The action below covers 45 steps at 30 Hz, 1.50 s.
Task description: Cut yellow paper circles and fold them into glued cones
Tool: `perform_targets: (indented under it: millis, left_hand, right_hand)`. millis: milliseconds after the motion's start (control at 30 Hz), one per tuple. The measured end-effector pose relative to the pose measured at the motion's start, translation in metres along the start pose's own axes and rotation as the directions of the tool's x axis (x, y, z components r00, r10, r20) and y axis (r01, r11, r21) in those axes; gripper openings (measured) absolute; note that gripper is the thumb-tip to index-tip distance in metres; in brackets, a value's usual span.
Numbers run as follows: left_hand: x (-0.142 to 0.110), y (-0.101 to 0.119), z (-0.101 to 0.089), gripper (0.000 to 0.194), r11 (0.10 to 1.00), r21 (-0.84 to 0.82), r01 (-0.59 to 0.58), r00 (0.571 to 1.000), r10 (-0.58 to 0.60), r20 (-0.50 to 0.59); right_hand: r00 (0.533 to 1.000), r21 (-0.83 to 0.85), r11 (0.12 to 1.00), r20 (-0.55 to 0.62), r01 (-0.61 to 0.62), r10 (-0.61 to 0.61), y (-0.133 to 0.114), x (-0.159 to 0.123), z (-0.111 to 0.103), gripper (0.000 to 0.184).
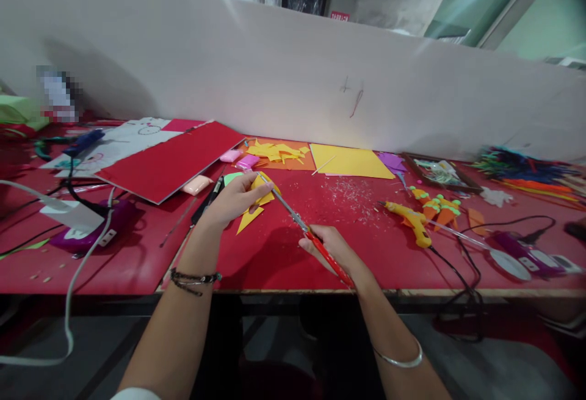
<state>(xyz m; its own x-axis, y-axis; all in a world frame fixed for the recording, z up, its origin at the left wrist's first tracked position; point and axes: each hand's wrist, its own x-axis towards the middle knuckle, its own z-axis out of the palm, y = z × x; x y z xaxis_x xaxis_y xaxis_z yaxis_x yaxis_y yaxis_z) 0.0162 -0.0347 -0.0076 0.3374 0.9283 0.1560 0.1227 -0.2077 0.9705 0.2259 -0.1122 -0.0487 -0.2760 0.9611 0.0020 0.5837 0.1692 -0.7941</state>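
My left hand [238, 197] is closed on a piece of yellow paper [273, 180], pinching it between thumb and fingers above the red tabletop. In my right hand [333, 246] is a pair of red-handled scissors [293, 214], pointing up and left. Their silver blades reach the paper at my left fingertips; the exact contact is hard to make out. Yellow paper scraps [249, 219] lie just below my left hand. A green paper piece [232, 178] shows partly behind it.
A yellow glue gun [414, 220] lies at right, beside orange and green crafted pieces [433, 204]. Yellow strips [277, 151] and a yellow sheet [354, 160] lie toward the partition [274, 76]. At left are a red board [171, 159] and a purple power strip [103, 226] with cables.
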Motion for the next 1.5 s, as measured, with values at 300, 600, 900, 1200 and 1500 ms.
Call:
perform_targets:
  millis: [300, 600, 900, 1200, 1500]
  left_hand:
    - [0.007, -0.004, -0.001, 0.023, 0.982, -0.132, -0.132, 0.95, 0.088, -0.299]
    - [0.006, -0.004, 0.011, 0.029, 0.994, 0.013, -0.108, 0.967, 0.108, -0.231]
    - [-0.003, -0.008, 0.033, 0.034, 0.973, 0.195, -0.125, 0.968, 0.077, 0.238]
    - [-0.008, -0.01, 0.016, 0.034, 0.821, 0.54, -0.184, 0.969, 0.059, 0.241]
    - [-0.007, -0.033, 0.03, 0.04, 0.655, 0.741, -0.15, 0.967, -0.057, 0.246]
  right_hand:
    - [0.998, -0.143, 0.99, -0.056, 0.001, -0.009, 0.007, 0.001, -0.003, 0.033]
    - [0.904, -0.617, 0.696, -0.414, -0.367, 0.11, 0.031, 0.005, -0.023, 0.03]
    - [0.98, -0.048, 0.994, -0.169, 0.101, -0.108, -0.028, 0.023, -0.022, 0.033]
    - [0.991, 0.298, 0.95, -0.116, 0.093, -0.061, -0.021, 0.069, -0.016, 0.012]
    - [0.916, 0.188, 0.94, -0.237, -0.284, 0.324, 0.038, 0.182, -0.019, 0.03]
